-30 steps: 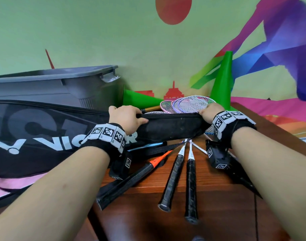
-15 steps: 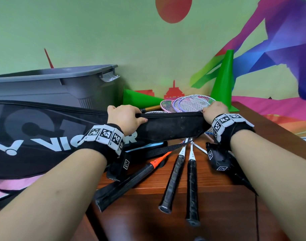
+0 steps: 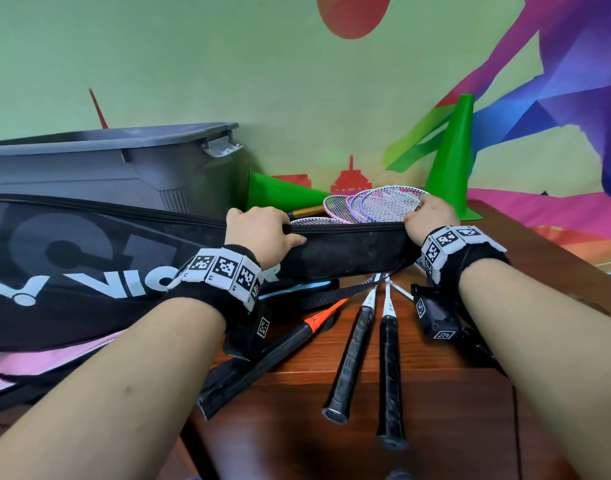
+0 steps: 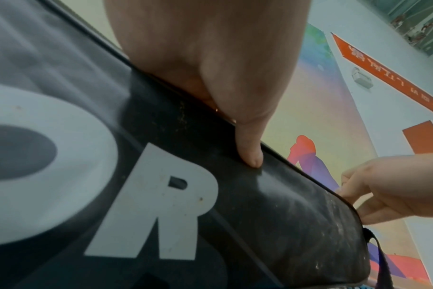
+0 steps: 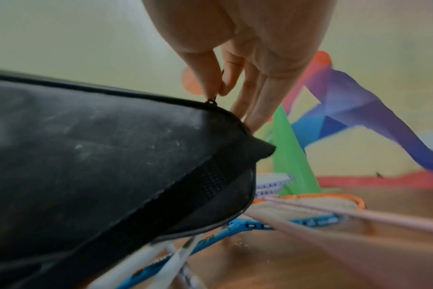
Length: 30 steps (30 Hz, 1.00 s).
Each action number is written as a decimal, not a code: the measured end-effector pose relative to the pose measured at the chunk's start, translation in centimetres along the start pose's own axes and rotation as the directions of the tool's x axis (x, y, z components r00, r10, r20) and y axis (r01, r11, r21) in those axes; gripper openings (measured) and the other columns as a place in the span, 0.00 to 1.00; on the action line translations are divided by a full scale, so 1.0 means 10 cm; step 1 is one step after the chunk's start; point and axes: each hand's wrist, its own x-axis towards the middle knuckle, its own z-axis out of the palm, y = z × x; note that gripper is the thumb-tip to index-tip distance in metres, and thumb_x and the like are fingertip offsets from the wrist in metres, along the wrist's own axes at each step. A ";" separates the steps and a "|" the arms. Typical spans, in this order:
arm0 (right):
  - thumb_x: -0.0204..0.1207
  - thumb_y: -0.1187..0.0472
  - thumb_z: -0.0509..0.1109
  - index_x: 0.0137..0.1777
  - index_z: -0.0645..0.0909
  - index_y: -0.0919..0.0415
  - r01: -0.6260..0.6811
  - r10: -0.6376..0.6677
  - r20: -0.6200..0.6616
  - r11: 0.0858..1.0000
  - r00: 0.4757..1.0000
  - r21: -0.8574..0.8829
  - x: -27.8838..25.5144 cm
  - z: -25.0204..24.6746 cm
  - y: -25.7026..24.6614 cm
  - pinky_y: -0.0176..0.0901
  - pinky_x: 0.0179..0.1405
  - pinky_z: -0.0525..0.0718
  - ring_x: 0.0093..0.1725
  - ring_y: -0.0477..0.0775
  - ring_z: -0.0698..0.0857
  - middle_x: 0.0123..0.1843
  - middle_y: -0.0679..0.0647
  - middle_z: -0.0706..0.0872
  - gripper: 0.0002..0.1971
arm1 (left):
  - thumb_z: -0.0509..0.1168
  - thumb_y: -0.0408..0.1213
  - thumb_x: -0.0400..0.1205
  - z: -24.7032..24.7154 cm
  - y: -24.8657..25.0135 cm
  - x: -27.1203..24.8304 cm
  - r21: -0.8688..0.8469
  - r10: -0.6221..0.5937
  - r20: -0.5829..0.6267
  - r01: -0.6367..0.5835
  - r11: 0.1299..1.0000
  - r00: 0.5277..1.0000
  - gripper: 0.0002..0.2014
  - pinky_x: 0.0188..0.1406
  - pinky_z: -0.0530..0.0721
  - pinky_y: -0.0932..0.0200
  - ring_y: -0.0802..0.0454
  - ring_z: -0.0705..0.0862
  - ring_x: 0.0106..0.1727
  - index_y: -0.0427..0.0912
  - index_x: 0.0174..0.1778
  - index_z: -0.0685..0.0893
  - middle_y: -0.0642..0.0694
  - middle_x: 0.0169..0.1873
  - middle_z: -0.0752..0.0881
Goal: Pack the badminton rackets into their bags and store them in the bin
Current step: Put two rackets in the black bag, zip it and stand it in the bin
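A long black racket bag (image 3: pixel 89 271) with white lettering stands on edge across the table's left side. My left hand (image 3: pixel 259 233) grips its top edge, thumb on the front face (image 4: pixel 250 154). At the bag's right end my right hand (image 3: pixel 430 216) pinches the zipper pull (image 5: pixel 213 100) between thumb and forefinger. Several rackets lie under and behind the bag: black grips (image 3: pixel 352 358) fan toward me, and white and pink heads (image 3: pixel 377 204) show behind the bag. The grey bin (image 3: pixel 106 164) stands behind the bag at the left.
A green cone (image 3: pixel 453 157) stands at the back right, another green cone (image 3: pixel 283 194) lies on its side by the bin. A pink bag (image 3: pixel 27 362) lies under the black one. The wooden table (image 3: pixel 435 427) ends at the front left and right.
Both hands stay on the bag's top edge. My right hand has shifted slightly right and up at the bag's end, and the view has tilted a little.
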 end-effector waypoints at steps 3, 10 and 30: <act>0.79 0.63 0.61 0.68 0.77 0.68 -0.122 0.121 0.021 0.991 0.992 0.052 0.03 -0.08 0.10 0.46 0.61 0.78 0.67 0.64 0.79 0.67 0.66 0.80 0.18 | 0.62 0.62 0.78 0.01 -0.02 -0.02 -0.008 0.014 -0.014 -0.015 1.000 1.000 0.18 0.59 0.66 0.50 0.46 0.84 0.50 0.52 0.48 0.85 0.54 0.28 0.78; 0.84 0.66 0.55 0.66 0.77 0.67 -0.158 0.162 0.129 0.987 0.978 -0.036 0.11 0.01 0.17 0.42 0.56 0.80 0.67 0.61 0.80 0.68 0.63 0.80 0.15 | 0.62 0.61 0.78 0.10 -0.02 0.01 -0.021 0.014 -0.053 -0.016 1.000 0.999 0.19 0.60 0.65 0.50 0.45 0.82 0.56 0.52 0.54 0.85 0.48 0.47 0.88; 0.83 0.54 0.57 0.77 0.63 0.70 -0.327 0.331 0.017 0.920 0.943 0.218 -0.24 0.14 0.17 0.55 0.73 0.67 0.74 0.68 0.69 0.76 0.68 0.68 0.27 | 0.62 0.53 0.80 0.02 -0.04 -0.09 -0.080 -0.001 -0.051 -0.003 0.997 0.999 0.13 0.62 0.65 0.51 0.45 0.81 0.60 0.53 0.54 0.85 0.49 0.53 0.88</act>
